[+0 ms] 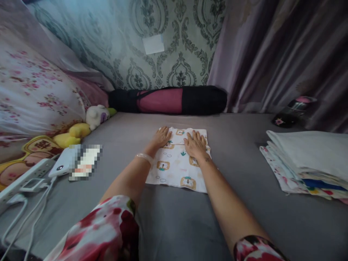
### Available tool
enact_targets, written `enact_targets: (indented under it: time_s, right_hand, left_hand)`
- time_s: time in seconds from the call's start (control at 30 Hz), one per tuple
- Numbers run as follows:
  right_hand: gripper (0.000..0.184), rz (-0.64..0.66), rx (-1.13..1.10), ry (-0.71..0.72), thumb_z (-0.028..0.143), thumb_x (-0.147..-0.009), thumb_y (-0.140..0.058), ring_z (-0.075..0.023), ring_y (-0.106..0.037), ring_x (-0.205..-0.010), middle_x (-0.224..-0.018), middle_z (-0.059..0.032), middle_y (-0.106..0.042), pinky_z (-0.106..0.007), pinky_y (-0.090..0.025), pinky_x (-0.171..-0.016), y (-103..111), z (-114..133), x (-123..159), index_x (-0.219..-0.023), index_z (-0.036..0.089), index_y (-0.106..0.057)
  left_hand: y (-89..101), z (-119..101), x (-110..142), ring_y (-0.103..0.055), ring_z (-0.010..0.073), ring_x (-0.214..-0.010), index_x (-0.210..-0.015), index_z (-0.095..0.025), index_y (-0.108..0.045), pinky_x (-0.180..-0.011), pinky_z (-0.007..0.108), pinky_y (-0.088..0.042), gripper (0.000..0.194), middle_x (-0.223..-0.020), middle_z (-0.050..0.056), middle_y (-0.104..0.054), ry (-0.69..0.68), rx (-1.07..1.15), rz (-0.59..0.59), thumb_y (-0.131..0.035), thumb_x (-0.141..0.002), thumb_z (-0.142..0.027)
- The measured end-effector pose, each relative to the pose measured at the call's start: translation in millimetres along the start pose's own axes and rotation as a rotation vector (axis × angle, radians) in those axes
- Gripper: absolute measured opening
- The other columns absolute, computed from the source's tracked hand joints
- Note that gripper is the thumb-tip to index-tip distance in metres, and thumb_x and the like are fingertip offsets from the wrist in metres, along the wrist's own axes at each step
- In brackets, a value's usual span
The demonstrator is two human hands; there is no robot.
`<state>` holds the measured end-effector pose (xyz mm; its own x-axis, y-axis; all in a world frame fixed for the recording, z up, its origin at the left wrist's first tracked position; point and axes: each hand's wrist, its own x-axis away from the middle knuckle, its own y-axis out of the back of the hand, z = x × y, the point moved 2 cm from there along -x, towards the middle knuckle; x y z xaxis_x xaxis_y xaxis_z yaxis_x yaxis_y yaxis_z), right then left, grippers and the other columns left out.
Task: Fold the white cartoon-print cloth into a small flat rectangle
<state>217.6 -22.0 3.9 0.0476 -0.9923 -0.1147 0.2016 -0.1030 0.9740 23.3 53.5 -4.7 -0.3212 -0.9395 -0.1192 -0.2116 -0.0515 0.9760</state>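
Note:
A white cloth (174, 168) printed with lion faces and green leaves lies on the grey sheet before me, its far part folded over toward me. Flat on its far left corner rests my left hand (162, 137), fingers stretched out, with a pale bangle at the wrist. My right hand (195, 145) presses flat on the far right part, its fingers spread. Neither hand grips the fabric. Some of the cloth is hidden beneath both hands.
Folded cloths (307, 159) are stacked at the right, near a dark bottle (292, 112). A black and pink rolled bag (163, 100) lies along the wall. At the left are plush toys (98, 116), a power strip (29, 177) with white cables, and a white power bank-like device (63, 161).

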Motion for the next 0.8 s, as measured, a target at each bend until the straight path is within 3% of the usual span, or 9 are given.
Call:
enact_targets:
  time_s: [0.17,0.33,0.43,0.57,0.67,0.8]
  right_hand:
    - [0.058,-0.04,0.026,-0.013,0.041,-0.102,-0.025,-0.0306,-0.022,-0.146,-0.159,-0.015,-0.028,-0.046,-0.014,-0.118,-3,0,0,-0.15,0.009,-0.038]
    - [0.057,-0.031,0.05,-0.025,0.039,-0.102,-0.027,-0.0303,-0.024,-0.145,-0.159,-0.0147,-0.029,-0.047,-0.015,-0.118,-2,3,1,-0.149,0.01,-0.039]
    - [0.055,0.003,0.059,-0.009,0.04,-0.102,-0.03,-0.0304,-0.03,-0.142,-0.156,-0.0147,-0.033,-0.046,-0.021,-0.116,8,3,-3,-0.146,0.012,-0.043]
    - [0.05,0.072,0.054,0.042,0.04,-0.103,-0.024,-0.0293,-0.049,-0.125,-0.139,-0.0135,-0.054,-0.042,-0.036,-0.104,25,-5,-15,-0.127,0.018,-0.063]
    - [0.041,0.013,0.115,0.136,0.034,-0.102,-0.031,-0.0269,-0.051,-0.119,-0.126,-0.0133,-0.059,-0.04,-0.035,-0.102,27,-16,-22,-0.118,0.019,-0.065]
    - [0.037,-0.116,0.119,0.199,0.029,-0.101,-0.033,-0.0245,-0.049,-0.12,-0.133,-0.0134,-0.054,-0.039,-0.03,-0.108,12,-30,-25,-0.123,0.015,-0.058]
  left_hand:
    - [3.1,-4,5,-0.044,0.0229,-0.135,-0.131,-0.014,-0.051,-0.112,0.037,-0.032,0.043,-0.142,0.017,-0.052,-0.007,0.03,-0.116,-0.026,-0.102,-0.034]
    - [11.1,-4,12,-0.052,0.0296,-0.122,-0.113,-0.01,-0.06,-0.105,0.041,-0.035,0.042,-0.121,0.022,-0.06,0.212,-0.056,-0.258,-0.027,-0.101,-0.032]
    - [11.4,1,13,-0.054,0.0317,-0.118,-0.112,-0.007,-0.06,-0.101,0.041,-0.038,0.04,-0.118,0.023,-0.061,0.327,-0.051,-0.246,-0.031,-0.099,-0.031]
    - [6.9,14,7,-0.059,0.0305,-0.114,-0.113,-0.011,-0.058,-0.095,0.038,-0.042,0.033,-0.117,0.021,-0.064,0.419,0.057,-0.217,-0.035,-0.097,-0.027]
    - [4.3,20,3,-0.059,0.0303,-0.115,-0.115,-0.012,-0.057,-0.095,0.038,-0.042,0.032,-0.118,0.021,-0.064,0.378,0.061,-0.189,-0.034,-0.098,-0.027]
    - [5.1,24,1,-0.059,0.0295,-0.114,-0.115,-0.01,-0.056,-0.096,0.038,-0.041,0.033,-0.117,0.021,-0.064,0.258,-0.018,-0.126,-0.03,-0.099,-0.025]
